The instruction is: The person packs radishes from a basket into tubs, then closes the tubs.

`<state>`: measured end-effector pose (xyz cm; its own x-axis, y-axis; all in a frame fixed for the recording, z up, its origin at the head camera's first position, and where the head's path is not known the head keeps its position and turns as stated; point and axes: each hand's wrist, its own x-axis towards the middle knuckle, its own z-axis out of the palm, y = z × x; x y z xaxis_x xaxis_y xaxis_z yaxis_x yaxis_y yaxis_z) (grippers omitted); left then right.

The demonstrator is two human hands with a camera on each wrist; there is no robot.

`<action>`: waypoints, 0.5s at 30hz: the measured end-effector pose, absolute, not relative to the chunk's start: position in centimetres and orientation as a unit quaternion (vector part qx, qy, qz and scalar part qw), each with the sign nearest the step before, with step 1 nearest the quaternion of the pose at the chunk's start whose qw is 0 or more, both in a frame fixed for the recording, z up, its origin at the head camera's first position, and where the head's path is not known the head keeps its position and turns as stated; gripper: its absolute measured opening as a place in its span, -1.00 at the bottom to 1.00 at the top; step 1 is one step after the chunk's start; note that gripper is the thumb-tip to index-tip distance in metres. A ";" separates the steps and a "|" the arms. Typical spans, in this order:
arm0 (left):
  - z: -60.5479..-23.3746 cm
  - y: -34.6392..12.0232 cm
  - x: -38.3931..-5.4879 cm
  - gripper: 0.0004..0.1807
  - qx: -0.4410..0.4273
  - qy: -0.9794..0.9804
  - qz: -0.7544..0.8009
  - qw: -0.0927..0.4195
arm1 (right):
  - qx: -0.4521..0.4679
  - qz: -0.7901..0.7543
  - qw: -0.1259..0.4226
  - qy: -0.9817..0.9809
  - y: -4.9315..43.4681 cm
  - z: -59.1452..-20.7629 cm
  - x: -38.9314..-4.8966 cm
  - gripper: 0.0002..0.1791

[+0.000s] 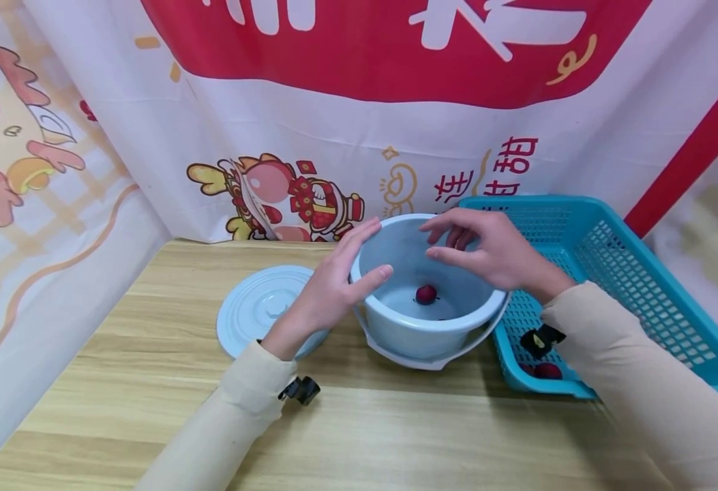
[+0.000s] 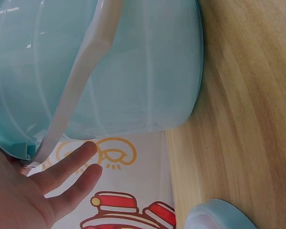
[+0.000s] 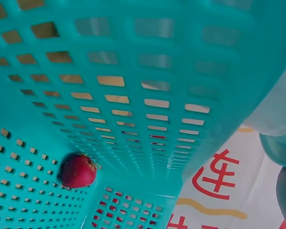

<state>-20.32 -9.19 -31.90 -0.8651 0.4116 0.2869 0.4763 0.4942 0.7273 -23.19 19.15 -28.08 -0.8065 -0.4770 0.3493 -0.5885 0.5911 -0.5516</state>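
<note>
A light blue bucket [image 1: 429,337] stands uncovered on the wooden table, its pale handle [image 2: 76,90] hanging down the side. One dark red, round, radish-like thing [image 1: 426,294] is inside, and a dark bit shows lower down. My left hand [image 1: 337,276] rests at the bucket's left rim, thumb over the inner side, fingers extended along the outside. In the left wrist view two straight fingers stand clear of the wall. Over the bucket's right side hovers my right hand [image 1: 487,249], fingers loosely bent, thumb apart, nothing visible between them.
A turquoise perforated basket [image 1: 653,293] stands close on the bucket's right. More red radish-like things [image 1: 547,371] lie in its near left corner. Left of the bucket, a round light blue lid [image 1: 254,307] lies flat on the table [image 1: 168,368]. A printed cloth [image 1: 309,123] hangs behind.
</note>
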 end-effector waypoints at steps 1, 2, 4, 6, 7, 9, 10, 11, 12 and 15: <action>-31.9 -9.2 -20.3 -0.15 -0.258 -0.863 -0.432 0.038 | 0.296 0.348 0.084 -0.886 19.2 -28.1 -23.2 -0.56; -31.9 -9.1 -20.3 -0.15 -0.258 -0.863 -0.432 0.039 | 0.292 0.358 0.085 -0.883 19.3 -28.1 -23.2 -0.55; -31.9 -9.1 -20.3 -0.15 -0.259 -0.863 -0.432 0.040 | 0.282 0.377 0.087 -0.878 19.6 -28.1 -23.2 -0.56; -31.9 -9.0 -20.3 -0.15 -0.260 -0.863 -0.432 0.040 | 0.270 0.397 0.087 -0.873 19.8 -28.1 -23.2 -0.58; -31.9 -8.9 -20.3 -0.15 -0.261 -0.863 -0.432 0.039 | 0.264 0.407 0.087 -0.870 20.0 -28.1 -23.2 -0.59; -32.0 -8.9 -20.4 -0.15 -0.261 -0.863 -0.432 0.039 | 0.253 0.428 0.084 -0.864 20.3 -28.0 -23.3 -0.61; -32.0 -8.9 -20.4 -0.14 -0.262 -0.863 -0.431 0.040 | 0.246 0.438 0.083 -0.861 20.5 -28.0 -23.3 -0.61; -32.0 -8.9 -20.4 -0.14 -0.261 -0.863 -0.431 0.040 | 0.239 0.449 0.082 -0.857 20.7 -28.0 -23.4 -0.61; -32.0 -8.9 -20.4 -0.14 -0.261 -0.863 -0.431 0.041 | 0.230 0.461 0.080 -0.854 20.9 -28.0 -23.5 -0.61; -32.0 -9.0 -20.4 -0.13 -0.257 -0.864 -0.430 0.042 | 0.197 0.488 0.079 -0.847 21.9 -28.1 -24.0 -0.57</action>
